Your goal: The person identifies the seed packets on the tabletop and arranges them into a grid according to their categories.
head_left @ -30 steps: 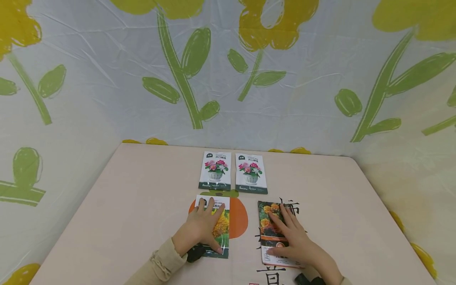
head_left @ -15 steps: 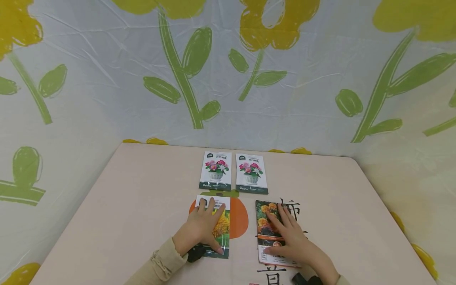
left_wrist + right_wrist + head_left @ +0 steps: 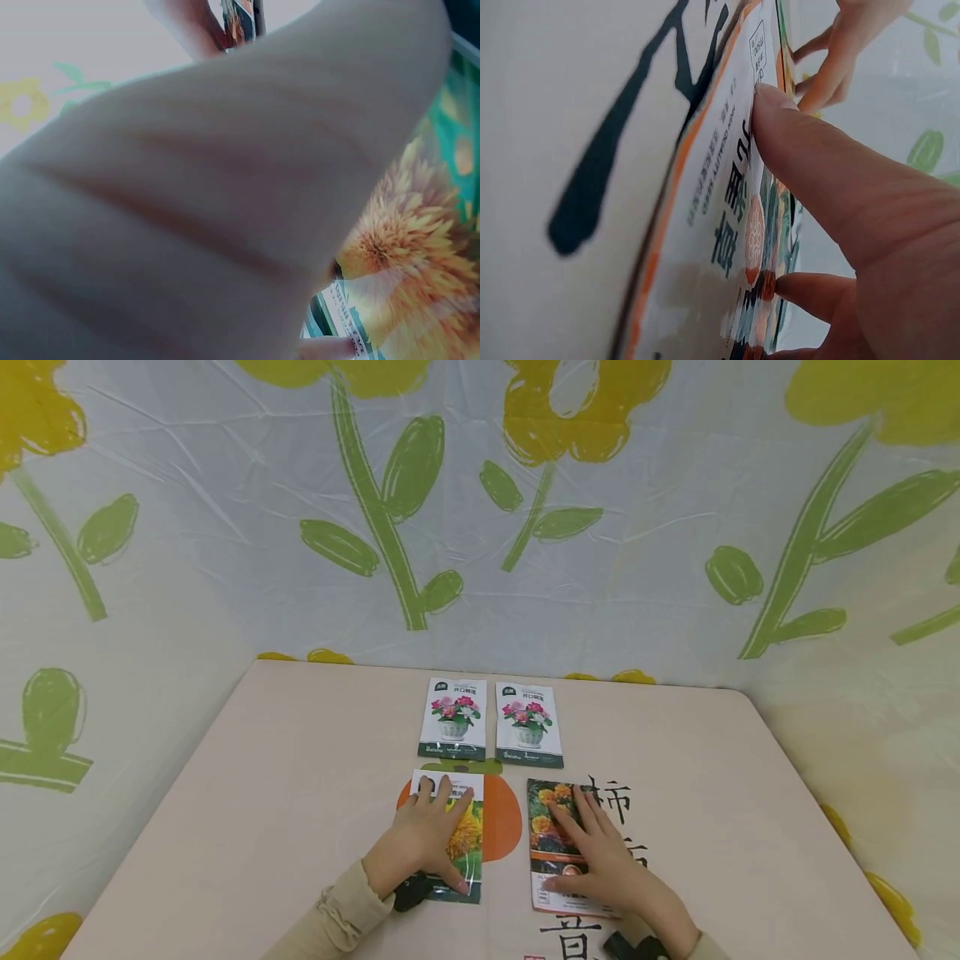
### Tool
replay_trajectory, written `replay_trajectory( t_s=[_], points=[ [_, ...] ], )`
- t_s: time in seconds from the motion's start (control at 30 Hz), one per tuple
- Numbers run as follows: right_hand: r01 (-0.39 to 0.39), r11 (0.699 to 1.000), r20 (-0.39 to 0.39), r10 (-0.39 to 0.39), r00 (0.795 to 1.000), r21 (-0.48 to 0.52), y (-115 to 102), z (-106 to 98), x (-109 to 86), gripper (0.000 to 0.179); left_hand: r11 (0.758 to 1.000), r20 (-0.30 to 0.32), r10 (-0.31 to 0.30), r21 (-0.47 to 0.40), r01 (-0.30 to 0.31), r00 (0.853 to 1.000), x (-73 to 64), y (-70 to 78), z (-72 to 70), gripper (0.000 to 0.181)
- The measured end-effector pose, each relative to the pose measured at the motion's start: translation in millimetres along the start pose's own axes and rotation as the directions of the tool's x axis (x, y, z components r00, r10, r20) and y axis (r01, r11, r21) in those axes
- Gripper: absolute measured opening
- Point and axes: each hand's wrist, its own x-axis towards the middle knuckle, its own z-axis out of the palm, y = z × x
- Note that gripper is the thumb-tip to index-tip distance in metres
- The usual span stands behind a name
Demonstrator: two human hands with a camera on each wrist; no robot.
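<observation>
My left hand rests with spread fingers on a seed packet with a large yellow flower, which lies flat on the table. To the right, my right hand lies with straight, spread fingers on a seed packet with orange flowers. In the right wrist view the thumb touches the white lower part of this packet. The left wrist view shows the yellow flower packet close up, partly hidden by the hand.
Two matching seed packets with pink potted flowers, a left one and a right one, lie farther back side by side. The pale table carries a printed orange persimmon and black characters. A flowered cloth hangs behind.
My right hand has slid left with the orange flower packet, bringing it closer to the yellow flower packet and baring more of the printed characters. The left hand has stayed put.
</observation>
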Motion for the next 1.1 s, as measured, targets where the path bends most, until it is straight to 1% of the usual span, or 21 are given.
replay_trajectory(
  t_s=[0.23, 0.4, 0.7, 0.97, 1.1],
  points=[
    [-0.004, 1.0, 0.015, 0.004, 1.0, -0.007, -2, 2, 2.9, 0.105, 1.0, 0.002, 0.003, 0.006, -0.003, 1.0, -0.2, 0.4, 0.1, 0.125],
    [-0.004, 1.0, 0.011, 0.004, 1.0, -0.024, -2, 5, 5.6, 0.106, 1.0, 0.001, 0.001, 0.011, -0.001, 1.0, 0.4, 0.5, 0.3, 0.125],
    [-0.001, 1.0, 0.018, 0.001, 1.0, -0.024, -5, 9, 11.1, 0.107, 0.999, -0.003, -0.005, 0.032, 0.005, 1.0, 1.3, 0.0, 1.3, 0.127],
    [-0.039, 0.998, 0.035, 0.041, 0.999, -0.045, -9, 12, 16.0, 0.107, 1.0, -0.002, -0.008, 0.03, 0.008, 1.0, 1.0, 0.7, 0.1, 0.126],
    [-0.042, 0.998, 0.038, 0.044, 0.998, -0.044, -11, 13, 17.8, 0.107, 0.999, -0.004, -0.012, 0.04, 0.012, 1.0, 0.7, 0.8, -0.1, 0.127]
  ],
)
